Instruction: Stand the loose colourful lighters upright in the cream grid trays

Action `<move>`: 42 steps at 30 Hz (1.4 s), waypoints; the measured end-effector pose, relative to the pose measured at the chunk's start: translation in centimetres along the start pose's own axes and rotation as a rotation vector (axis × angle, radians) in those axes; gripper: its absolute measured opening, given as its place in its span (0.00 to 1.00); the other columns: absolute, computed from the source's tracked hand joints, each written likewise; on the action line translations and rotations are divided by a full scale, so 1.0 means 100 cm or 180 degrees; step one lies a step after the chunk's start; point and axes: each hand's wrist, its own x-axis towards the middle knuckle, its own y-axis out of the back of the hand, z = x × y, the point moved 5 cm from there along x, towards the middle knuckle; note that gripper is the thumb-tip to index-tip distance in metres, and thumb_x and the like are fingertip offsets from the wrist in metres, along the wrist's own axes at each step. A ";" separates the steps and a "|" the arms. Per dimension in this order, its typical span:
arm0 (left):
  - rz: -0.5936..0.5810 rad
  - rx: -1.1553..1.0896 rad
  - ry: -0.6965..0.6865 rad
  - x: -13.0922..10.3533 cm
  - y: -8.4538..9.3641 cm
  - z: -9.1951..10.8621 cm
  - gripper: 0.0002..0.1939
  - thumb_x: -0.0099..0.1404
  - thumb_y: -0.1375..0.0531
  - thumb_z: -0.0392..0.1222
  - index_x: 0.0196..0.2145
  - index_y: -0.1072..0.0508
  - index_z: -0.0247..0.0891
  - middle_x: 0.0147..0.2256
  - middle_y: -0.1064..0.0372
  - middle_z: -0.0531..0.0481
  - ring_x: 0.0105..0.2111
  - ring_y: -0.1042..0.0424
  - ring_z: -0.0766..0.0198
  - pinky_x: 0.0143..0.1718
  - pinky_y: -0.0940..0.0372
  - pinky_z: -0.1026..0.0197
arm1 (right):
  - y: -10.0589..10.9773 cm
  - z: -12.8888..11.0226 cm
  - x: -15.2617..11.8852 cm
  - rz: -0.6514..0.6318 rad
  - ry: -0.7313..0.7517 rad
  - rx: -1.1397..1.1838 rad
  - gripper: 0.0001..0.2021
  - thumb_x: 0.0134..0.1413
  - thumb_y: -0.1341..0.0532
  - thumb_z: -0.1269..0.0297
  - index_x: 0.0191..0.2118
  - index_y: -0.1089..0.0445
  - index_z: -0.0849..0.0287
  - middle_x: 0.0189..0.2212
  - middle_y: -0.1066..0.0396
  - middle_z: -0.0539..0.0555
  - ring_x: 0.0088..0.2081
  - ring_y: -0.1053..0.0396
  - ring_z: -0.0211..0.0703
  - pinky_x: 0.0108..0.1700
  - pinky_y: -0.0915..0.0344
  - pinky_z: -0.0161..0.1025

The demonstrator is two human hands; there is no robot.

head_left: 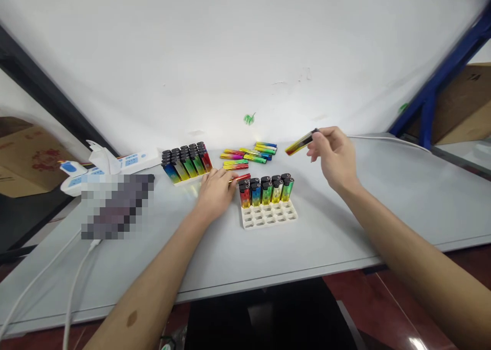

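My right hand [333, 153] is raised over the right of the table, its thumb and fingers pinching a yellow-and-red lighter [301, 143] by its black end. Low at the centre-left, my left hand [217, 194] has its fingertips closed at the end of a shiny red lighter sleeve [242, 177]; the exact grip is partly hidden. Just right of that hand stands a white holed tray [269, 220], with upright coloured lighters [266, 191] in its back rows and bare holes at the front. Behind it lie several loose shiny sleeves [255, 159].
Left of my left hand stands another tray [180, 182] full of upright lighters [187, 160]. A power strip [140, 160] with plugs and a pixelated dark object [118, 206] with a white cable lie at the left. A white wall [245, 58] closes off the back.
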 end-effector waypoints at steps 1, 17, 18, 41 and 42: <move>-0.0007 0.0013 -0.0014 0.000 0.000 0.000 0.15 0.68 0.48 0.34 0.47 0.25 0.42 0.44 0.27 0.44 0.49 0.35 0.47 0.51 0.40 0.45 | 0.002 -0.008 -0.004 0.0138 0.0255 0.0018 0.09 0.63 0.41 0.54 0.38 0.33 0.54 0.29 0.30 0.51 0.28 0.29 0.41 0.30 0.33 0.41; 0.0003 -0.0185 -0.0033 0.001 -0.004 0.000 0.13 0.67 0.46 0.36 0.45 0.25 0.43 0.46 0.26 0.45 0.49 0.33 0.49 0.51 0.40 0.47 | -0.071 -0.068 -0.088 -0.1329 0.2720 -0.1719 0.08 0.64 0.38 0.58 0.42 0.23 0.53 0.39 0.24 0.56 0.42 0.33 0.49 0.45 0.39 0.49; 0.0002 -0.0189 -0.0035 0.001 -0.004 0.000 0.13 0.67 0.46 0.36 0.45 0.25 0.43 0.46 0.26 0.44 0.49 0.33 0.49 0.51 0.40 0.47 | -0.071 -0.068 -0.088 -0.1287 0.2776 -0.1761 0.08 0.64 0.38 0.58 0.42 0.23 0.53 0.39 0.24 0.56 0.42 0.34 0.48 0.45 0.39 0.49; 0.0168 -0.0875 0.0117 0.000 0.002 0.001 0.11 0.67 0.44 0.36 0.45 0.25 0.41 0.45 0.23 0.48 0.46 0.29 0.52 0.47 0.35 0.51 | -0.049 -0.053 -0.059 -0.0648 0.2228 -0.1211 0.05 0.64 0.41 0.65 0.42 0.28 0.55 0.38 0.26 0.55 0.42 0.31 0.48 0.46 0.37 0.48; 0.0217 -0.0983 0.0190 0.001 0.003 0.000 0.10 0.67 0.43 0.37 0.45 0.25 0.41 0.45 0.23 0.48 0.45 0.29 0.53 0.46 0.35 0.52 | -0.043 -0.043 -0.048 -0.0547 0.1784 -0.1046 0.06 0.65 0.42 0.64 0.42 0.28 0.55 0.38 0.26 0.55 0.43 0.31 0.47 0.47 0.37 0.48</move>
